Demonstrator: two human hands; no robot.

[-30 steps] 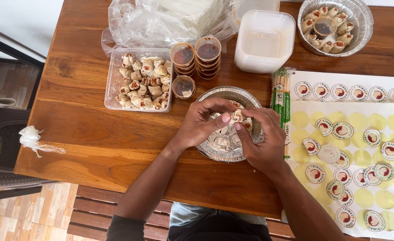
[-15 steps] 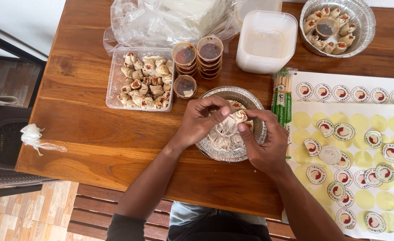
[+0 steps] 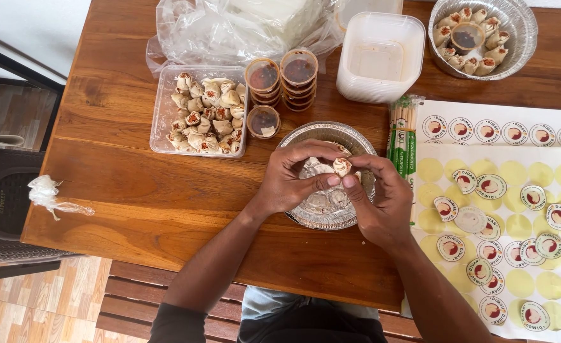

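My left hand [image 3: 287, 181] and right hand [image 3: 382, 203] pinch one dumpling [image 3: 342, 166] over the foil tray [image 3: 306, 135]; sauce cups [image 3: 280, 79] and chopsticks [image 3: 401, 130] flank it.

Single head-worn view, looking steeply down, close over wooden table [image 3: 134, 190], near edge lowest

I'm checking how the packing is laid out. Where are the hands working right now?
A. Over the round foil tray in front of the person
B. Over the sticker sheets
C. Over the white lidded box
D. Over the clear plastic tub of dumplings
A: the left hand and right hand pinch a dumpling together above the round foil tray.
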